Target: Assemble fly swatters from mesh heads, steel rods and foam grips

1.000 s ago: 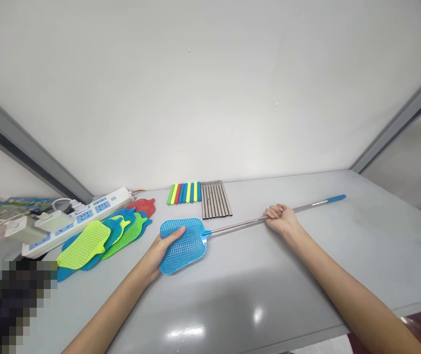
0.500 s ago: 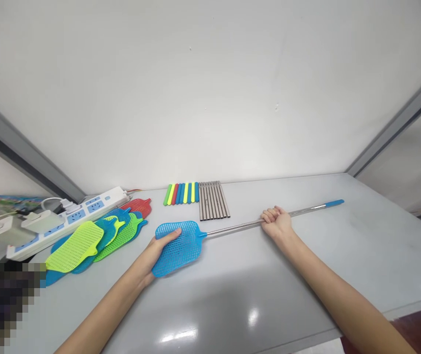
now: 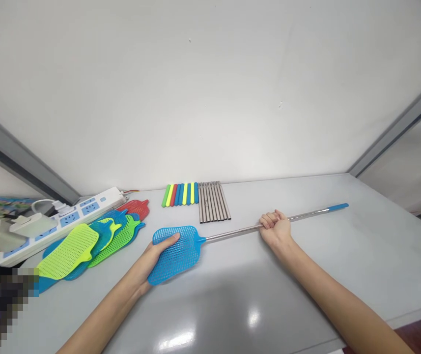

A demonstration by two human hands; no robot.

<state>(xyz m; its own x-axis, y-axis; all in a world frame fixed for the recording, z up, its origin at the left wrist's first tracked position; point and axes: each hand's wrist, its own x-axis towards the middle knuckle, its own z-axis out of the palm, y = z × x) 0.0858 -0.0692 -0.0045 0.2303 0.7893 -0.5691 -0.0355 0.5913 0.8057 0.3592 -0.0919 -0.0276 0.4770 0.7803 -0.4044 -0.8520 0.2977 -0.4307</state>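
Observation:
A blue fly swatter [image 3: 182,255] stretches across the middle of the view, its perforated head at the left and its long metal rod running right to a blue grip. My left hand [image 3: 154,258] pinches the near-left side of the head, thumb on top and the other fingers hidden beneath. Wrapped around the rod, about halfway along, is my right hand [image 3: 275,228], closed in a fist. Loose swatter heads [image 3: 68,253] in yellow, blue, green and red lie in an overlapping pile to the left of my left hand.
Near the wall, a row of coloured grips [image 3: 181,194] lies beside a row of metal tubes [image 3: 213,202]. A white power strip [image 3: 99,201] with plugged-in adapters [image 3: 35,223] runs along the left behind the pile. Everything rests on a grey table [image 3: 361,265].
Both hands keep their hold on the fly swatter and have hardly moved. The view has shifted slightly, so the pile and power strip appear a little farther left.

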